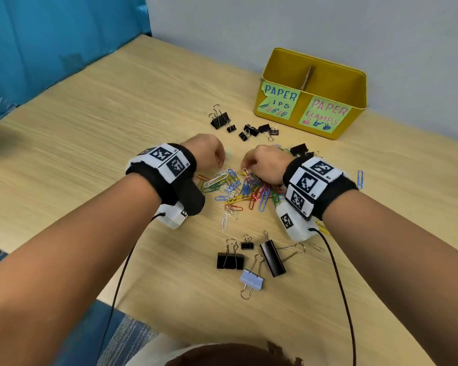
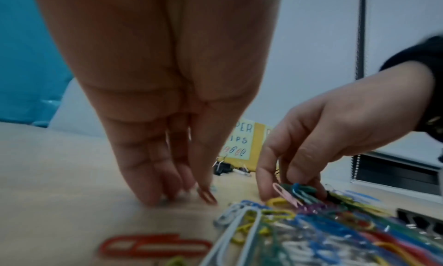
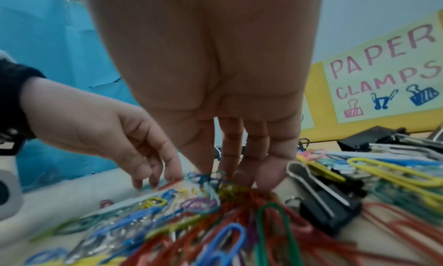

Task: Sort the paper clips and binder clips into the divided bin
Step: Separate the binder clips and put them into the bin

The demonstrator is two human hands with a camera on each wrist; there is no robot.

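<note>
A heap of coloured paper clips (image 1: 238, 188) lies mid-table between my hands. My right hand (image 1: 247, 170) reaches down into its far edge and pinches a small bunch, a pink clip and some blue-green ones (image 2: 294, 191). My left hand (image 1: 221, 162) points straight down just left of the heap, fingertips (image 2: 153, 200) touching the bare wood with nothing plainly held. The yellow divided bin (image 1: 336, 75) stands at the far right, labelled for paper clips on the left and paper clamps on the right. Black binder clips (image 1: 249, 129) lie in front of it.
More binder clips lie near me: black ones (image 1: 230, 260), a long black one (image 1: 273, 260) and a lavender one (image 1: 251, 280). Another black one (image 1: 299, 149) sits behind my right hand. A stray blue paper clip (image 1: 360, 179) lies to the right. A blue partition (image 1: 50, 48) borders the table's left.
</note>
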